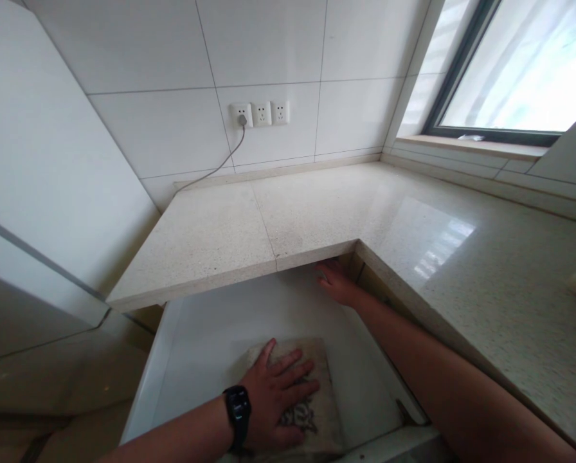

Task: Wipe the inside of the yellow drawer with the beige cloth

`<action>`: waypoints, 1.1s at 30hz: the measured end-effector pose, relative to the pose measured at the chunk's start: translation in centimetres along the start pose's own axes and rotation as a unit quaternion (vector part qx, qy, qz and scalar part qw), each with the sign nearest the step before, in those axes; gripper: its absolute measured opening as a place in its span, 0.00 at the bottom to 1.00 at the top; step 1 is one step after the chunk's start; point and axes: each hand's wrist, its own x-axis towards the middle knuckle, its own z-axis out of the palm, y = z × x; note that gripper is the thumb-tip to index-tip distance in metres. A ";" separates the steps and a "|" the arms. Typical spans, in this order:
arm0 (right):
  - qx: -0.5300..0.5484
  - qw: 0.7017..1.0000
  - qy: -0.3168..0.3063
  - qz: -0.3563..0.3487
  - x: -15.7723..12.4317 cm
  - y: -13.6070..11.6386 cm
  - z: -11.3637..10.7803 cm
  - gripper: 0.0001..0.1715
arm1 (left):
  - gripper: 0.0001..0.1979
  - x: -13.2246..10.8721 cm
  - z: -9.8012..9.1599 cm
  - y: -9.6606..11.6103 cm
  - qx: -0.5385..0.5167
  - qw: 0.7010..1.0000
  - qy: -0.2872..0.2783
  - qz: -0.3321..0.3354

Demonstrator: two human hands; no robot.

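My left hand (279, 399), with a black watch (238, 411) on its wrist, lies flat with fingers spread on a beige cloth (324, 386) bearing a dark printed pattern. The cloth sits in the front part of a pulled-out white drawer (201, 334). Farther in, my right hand (336, 281) reaches to the drawer's back right, just under the countertop edge. Its fingers are partly in shadow and stretched out near the drawer's side; whether they touch it is hard to see.
An L-shaped speckled stone countertop (317, 212) overhangs the drawer, its inner corner close above my right arm. A grey cord (215, 168) runs from a wall socket (241, 114) down behind the counter. A white cabinet or appliance (51, 128) stands left; a window (519, 77) is at right.
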 end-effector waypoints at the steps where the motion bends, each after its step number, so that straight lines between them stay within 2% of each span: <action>1: -0.001 1.000 -0.003 0.000 0.0 -0.1 -0.1 0.23 | 0.40 -0.6 -0.1 -0.8 0.021 1.000 0.008 -0.016; 4: -0.004 1.000 -0.010 0.002 0.1 -0.2 -0.1 0.24 | 0.40 -1.8 -0.9 -3.7 0.081 0.994 0.032 -0.073; 7: -0.005 1.000 -0.015 0.004 0.0 -0.3 0.0 0.26 | 0.39 -1.5 -2.2 -7.2 0.110 0.986 0.039 -0.118; 12: -0.006 1.000 -0.020 0.001 0.0 -0.3 0.2 0.26 | 0.35 1.7 -4.6 -12.5 0.140 0.959 0.097 -0.227; 15: -0.011 1.000 -0.019 -0.001 0.0 -0.3 0.2 0.27 | 0.35 4.0 -5.4 -14.0 0.129 0.929 0.142 -0.318; 17: -0.013 1.000 -0.018 -0.003 0.1 -0.3 0.2 0.27 | 0.35 5.3 -5.5 -14.1 0.129 0.918 0.161 -0.339; 20: -0.015 1.000 -0.017 -0.006 0.1 -0.3 0.2 0.28 | 0.35 6.7 -5.1 -13.1 0.140 0.921 0.171 -0.320; 23: -0.017 1.000 -0.016 -0.005 0.1 -0.4 0.2 0.29 | 0.33 7.5 -4.0 -10.8 0.150 0.935 0.169 -0.272; 27: -0.024 1.000 -0.019 -0.001 0.0 -0.6 0.1 0.28 | 0.35 7.6 -2.3 -5.7 0.124 0.968 0.147 -0.159; 30: -0.032 0.999 -0.026 0.003 0.0 -0.7 -0.1 0.28 | 0.37 6.5 -1.5 -1.3 0.064 0.993 0.086 -0.044; 33: -0.035 0.999 -0.032 0.003 0.0 -0.7 -0.1 0.29 | 0.36 5.4 -1.5 2.3 0.003 0.999 0.035 0.042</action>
